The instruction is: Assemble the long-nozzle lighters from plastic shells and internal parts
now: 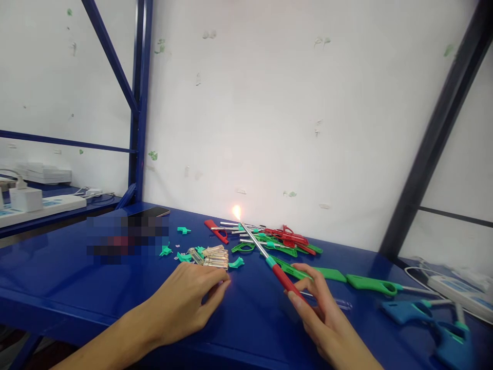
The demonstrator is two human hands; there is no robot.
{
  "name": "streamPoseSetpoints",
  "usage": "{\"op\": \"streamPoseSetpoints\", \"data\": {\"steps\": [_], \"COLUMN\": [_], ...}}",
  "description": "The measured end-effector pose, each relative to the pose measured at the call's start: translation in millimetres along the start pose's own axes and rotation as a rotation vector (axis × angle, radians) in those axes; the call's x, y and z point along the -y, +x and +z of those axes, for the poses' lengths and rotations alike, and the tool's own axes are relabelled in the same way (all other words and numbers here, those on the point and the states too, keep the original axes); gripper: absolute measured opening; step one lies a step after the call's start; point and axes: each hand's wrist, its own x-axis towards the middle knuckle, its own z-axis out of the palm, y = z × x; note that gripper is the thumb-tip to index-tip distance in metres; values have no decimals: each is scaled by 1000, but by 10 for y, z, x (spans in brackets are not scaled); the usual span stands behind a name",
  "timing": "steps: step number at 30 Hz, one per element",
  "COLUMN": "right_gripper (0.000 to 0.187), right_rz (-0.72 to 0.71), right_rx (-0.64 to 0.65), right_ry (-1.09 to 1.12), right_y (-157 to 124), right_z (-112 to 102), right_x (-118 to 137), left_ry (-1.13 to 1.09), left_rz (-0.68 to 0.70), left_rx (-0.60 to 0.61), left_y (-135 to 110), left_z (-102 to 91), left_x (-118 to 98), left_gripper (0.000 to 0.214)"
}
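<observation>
My right hand grips a long red-handled lighter with a teal collar and a metal tube. A small flame burns at the tube's far tip. My left hand rests on the blue table, fingers curled loosely, fingertips next to a cluster of small metal parts and teal plastic pieces. Nothing shows in the left hand. Behind the lighter lies a pile of red and green lighter shells and metal tubes.
Green lighters and blue lighters lie at the right. A white power strip sits at the far right, another with a charger at the left. Blue shelf posts and a white wall stand behind. A blurred patch covers something.
</observation>
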Motion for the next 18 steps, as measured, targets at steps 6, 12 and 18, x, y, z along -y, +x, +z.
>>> {"op": "streamPoseSetpoints", "data": {"steps": [6,12,18], "right_gripper": [69,72,69], "right_rz": [73,93,34], "right_rx": [3,2,-85], "right_ry": [82,172,229], "right_y": [-7,-17,-20], "right_z": [8,30,-135], "right_x": [15,-3,88], "left_ry": [-20,-18,31], "left_rz": [22,34,84], "left_rx": [-29,-37,-134], "left_y": [17,14,3], "left_z": [-24,-27,35], "left_x": [-12,-4,110], "left_gripper": [30,32,36]}}
